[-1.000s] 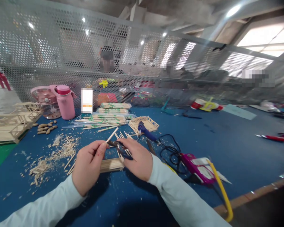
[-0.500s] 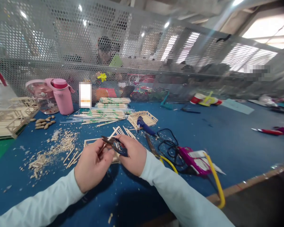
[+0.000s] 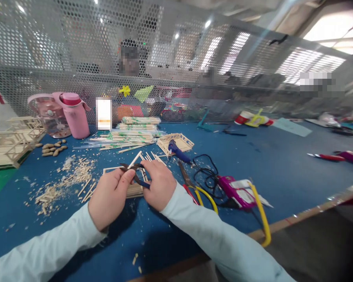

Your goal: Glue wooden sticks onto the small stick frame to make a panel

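My right hand (image 3: 160, 182) is closed around the dark handles of a pair of cutting pliers (image 3: 141, 182), whose jaws point left. Pinched in my left hand (image 3: 110, 194) is a thin wooden stick (image 3: 134, 159), which slants up between the plier jaws. Both hands are close together above a small frame of sticks (image 3: 135, 191) lying on the blue table; they hide part of it. Several loose sticks (image 3: 157, 157) lie just beyond my right hand, and a few shorter cut sticks (image 3: 90, 192) lie to the left of my left hand.
Wood scraps (image 3: 73, 178) are scattered at left, near peanuts (image 3: 51, 148) and a pink bottle (image 3: 75, 117). Bundled sticks (image 3: 132, 135) lie behind. Right of my hands are a blue glue gun (image 3: 179, 152), yellow-handled scissors (image 3: 191, 182) and a purple tool (image 3: 233, 192). A perforated metal screen (image 3: 85, 51) stands behind.
The pliers have turned and their handles now stand further apart. Both hands and the stick have shifted slightly left in view, as has the whole scene with the camera.
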Available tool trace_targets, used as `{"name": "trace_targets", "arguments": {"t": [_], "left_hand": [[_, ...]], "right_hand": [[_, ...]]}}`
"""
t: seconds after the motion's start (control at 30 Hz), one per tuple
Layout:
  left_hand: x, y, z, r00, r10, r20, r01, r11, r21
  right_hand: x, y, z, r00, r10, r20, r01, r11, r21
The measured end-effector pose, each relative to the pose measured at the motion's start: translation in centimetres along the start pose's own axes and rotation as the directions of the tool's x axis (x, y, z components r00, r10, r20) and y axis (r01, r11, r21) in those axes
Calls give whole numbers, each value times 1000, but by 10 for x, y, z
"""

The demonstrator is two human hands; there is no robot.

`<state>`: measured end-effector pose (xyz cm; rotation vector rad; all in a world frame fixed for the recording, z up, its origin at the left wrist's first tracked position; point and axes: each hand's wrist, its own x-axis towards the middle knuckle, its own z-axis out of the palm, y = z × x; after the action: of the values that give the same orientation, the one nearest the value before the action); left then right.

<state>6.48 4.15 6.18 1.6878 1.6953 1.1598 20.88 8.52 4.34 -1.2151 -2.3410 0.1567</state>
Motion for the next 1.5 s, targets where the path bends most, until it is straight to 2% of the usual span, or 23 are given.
{"name": "trace_targets", "arguments": {"t": [0.17,0.23,0.3,0.37,0.43,0.5,0.63,0.73,0.87,0.97,1.03,1.07,1.13,1.2,1.33,1.4,1.43,1.5], "left_hand": [[6,-7,3,995,-83,60,86,995,-46],[8,-9,4,995,-70,68,74,996,-55],[9,-7,3,998,13,59,-11,999,-36],[6,-4,0,989,133,61,-134,991,21],[1,-1,-6,966,239,99,-248,964,98],[-5,0,-11,947,292,136,-310,940,141],[-14,-13,-16,909,387,153,-410,896,171],[-14,-29,-12,879,429,210,-471,850,235],[-13,-43,-5,886,406,224,-460,829,318],[-16,-44,-3,870,456,188,-493,791,364],[-19,-43,-2,837,521,171,-545,758,357],[-21,-43,-1,821,545,171,-568,746,348],[-23,-41,4,791,582,188,-610,725,321],[-24,-39,11,760,614,212,-649,704,288],[-19,-32,14,722,657,215,-690,665,286],[-14,-30,4,726,670,154,-676,652,344],[-12,-30,-4,744,660,106,-644,664,381],[-7,-36,-21,827,560,-44,-487,754,440]], "right_hand": [[9,0,-8,1000,-19,-19,15,974,-227],[13,0,-16,999,-43,3,42,961,-274],[15,0,-26,997,-57,53,67,973,-222],[17,2,-36,988,-42,151,57,994,-97],[18,8,-44,964,1,267,-2,1000,2],[17,21,-47,932,102,348,-95,995,-39],[10,54,-34,888,303,346,-216,939,-267],[1,71,-12,879,373,295,-257,894,-366],[-9,80,4,889,401,220,-285,862,-420],[-18,81,-7,964,254,77,-214,916,-340],[-28,75,-20,997,71,-26,-75,976,-204],[-32,69,-26,998,-11,-60,3,992,-126],[-40,54,-32,985,-154,-77,154,988,-11],[-42,39,-31,955,-296,-33,298,952,68],[-28,26,-22,892,-451,27,442,884,153],[-18,31,-19,892,-452,-4,447,881,154],[-13,36,-18,901,-434,-18,431,889,155],[-6,47,-16,929,-369,-38,370,911,181]]}}
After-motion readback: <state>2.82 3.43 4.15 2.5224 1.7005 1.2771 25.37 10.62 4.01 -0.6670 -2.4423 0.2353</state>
